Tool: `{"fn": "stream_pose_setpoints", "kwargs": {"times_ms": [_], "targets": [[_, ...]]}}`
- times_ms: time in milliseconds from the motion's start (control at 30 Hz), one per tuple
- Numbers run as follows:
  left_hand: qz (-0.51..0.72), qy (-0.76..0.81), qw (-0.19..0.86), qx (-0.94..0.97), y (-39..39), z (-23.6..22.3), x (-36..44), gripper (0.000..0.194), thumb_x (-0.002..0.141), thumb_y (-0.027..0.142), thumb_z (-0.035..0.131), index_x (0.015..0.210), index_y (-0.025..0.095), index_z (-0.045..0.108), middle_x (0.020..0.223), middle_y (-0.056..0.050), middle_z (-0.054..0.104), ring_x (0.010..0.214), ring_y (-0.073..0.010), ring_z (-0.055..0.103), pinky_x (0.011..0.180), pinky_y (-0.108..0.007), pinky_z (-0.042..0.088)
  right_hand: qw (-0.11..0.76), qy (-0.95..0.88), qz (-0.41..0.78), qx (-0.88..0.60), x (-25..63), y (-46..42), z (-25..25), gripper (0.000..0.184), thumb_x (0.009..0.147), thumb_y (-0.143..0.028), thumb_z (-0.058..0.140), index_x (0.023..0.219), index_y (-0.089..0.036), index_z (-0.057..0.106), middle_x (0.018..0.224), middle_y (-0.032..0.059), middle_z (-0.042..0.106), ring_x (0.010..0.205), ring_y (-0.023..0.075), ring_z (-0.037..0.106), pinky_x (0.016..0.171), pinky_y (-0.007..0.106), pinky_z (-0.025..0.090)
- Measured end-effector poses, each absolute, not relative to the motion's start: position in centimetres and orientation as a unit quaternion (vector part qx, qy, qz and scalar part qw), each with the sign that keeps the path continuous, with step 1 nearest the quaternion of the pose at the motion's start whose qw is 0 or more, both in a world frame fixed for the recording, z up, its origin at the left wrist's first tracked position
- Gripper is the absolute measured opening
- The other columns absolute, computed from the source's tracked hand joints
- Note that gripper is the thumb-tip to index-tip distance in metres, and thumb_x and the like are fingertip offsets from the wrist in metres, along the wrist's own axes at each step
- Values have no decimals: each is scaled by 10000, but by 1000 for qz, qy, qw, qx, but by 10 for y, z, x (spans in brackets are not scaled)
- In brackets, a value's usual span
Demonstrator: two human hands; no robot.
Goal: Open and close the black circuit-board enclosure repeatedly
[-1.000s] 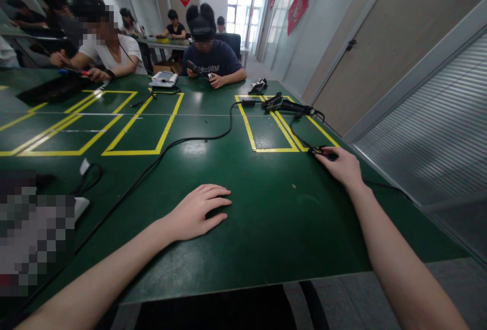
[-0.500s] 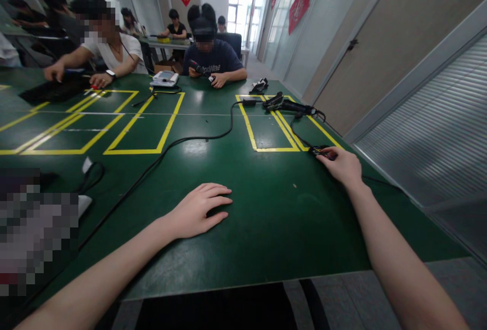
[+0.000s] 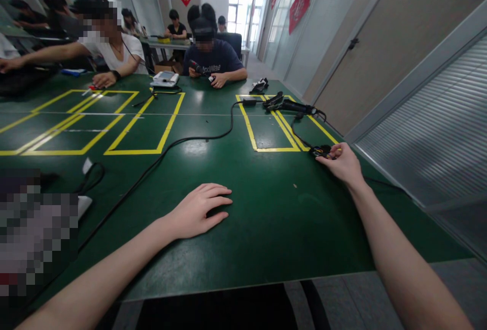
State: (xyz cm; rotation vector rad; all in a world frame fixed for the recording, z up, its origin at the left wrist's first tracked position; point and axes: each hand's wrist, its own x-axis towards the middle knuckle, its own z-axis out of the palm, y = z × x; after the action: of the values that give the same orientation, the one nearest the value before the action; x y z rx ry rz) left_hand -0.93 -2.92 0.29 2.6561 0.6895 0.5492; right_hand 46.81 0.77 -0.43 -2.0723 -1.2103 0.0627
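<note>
My left hand lies palm down on the green table, fingers stretched and slightly apart, with nothing in it. At the table's right side my right hand is closed around one end of a small black part with coloured wires. Its exact kind is too small to make out, and my fingers cover some of it. From that part a thin black cable runs up to a black jointed device lying on the yellow tape lines.
A long black cable crosses the table to a small black box. Yellow tape marks rectangles. Opposite sit a person in white and a person in dark blue holding a black tool. A white device stands between them.
My right fingers have shifted slightly on the wired part, showing more of it. The person in white has stretched one arm leftward and moved a dark object that way. My left hand stays put.
</note>
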Motion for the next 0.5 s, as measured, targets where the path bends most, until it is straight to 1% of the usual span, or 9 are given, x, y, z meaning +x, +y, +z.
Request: {"fn": "stream_pose_setpoints", "kwargs": {"times_ms": [133,200,267,367,433,500], "targets": [[190,244,175,935,-29,2,-9,259,1014,295,626,1244,226,722,1388,-100,688,1316,-271,620,1135,-496,496,391,-488,-5,-780,472,9,-9,471,577,-437,796,802,-271,417,661,-51,547,631,190,539,583,299,360],[188,245,176,935,-29,2,-10,259,1016,300,623,1244,225,722,1391,-100,687,1317,-271,618,1141,-497,489,425,-510,-10,-748,474,10,-11,465,587,-446,782,823,-271,421,623,-76,499,604,176,513,580,290,367],[184,245,176,935,-29,3,-10,258,1017,300,623,1243,225,720,1393,-98,686,1317,-271,617,1145,-495,486,450,-512,-11,-732,475,9,-11,453,596,-436,774,864,-266,450,621,-81,492,597,177,516,581,290,386],[181,245,175,936,-29,3,-10,258,1015,294,627,1247,222,716,1398,-94,683,1322,-272,614,1144,-492,487,444,-476,-45,-758,481,7,-11,409,631,-383,754,944,-251,525,686,-38,567,654,215,583,614,317,439],[182,247,174,936,-29,2,-10,262,1011,293,635,1250,220,715,1400,-93,682,1327,-274,610,1145,-494,486,410,-458,-79,-785,488,6,-13,371,658,-370,749,962,-238,581,782,24,640,745,256,633,669,355,483],[184,247,174,935,-28,2,-10,263,1010,293,638,1252,225,714,1401,-91,681,1332,-274,606,1144,-494,487,369,-479,-87,-792,495,6,-15,328,695,-388,743,956,-216,640,877,94,691,834,300,663,725,398,517]]}}
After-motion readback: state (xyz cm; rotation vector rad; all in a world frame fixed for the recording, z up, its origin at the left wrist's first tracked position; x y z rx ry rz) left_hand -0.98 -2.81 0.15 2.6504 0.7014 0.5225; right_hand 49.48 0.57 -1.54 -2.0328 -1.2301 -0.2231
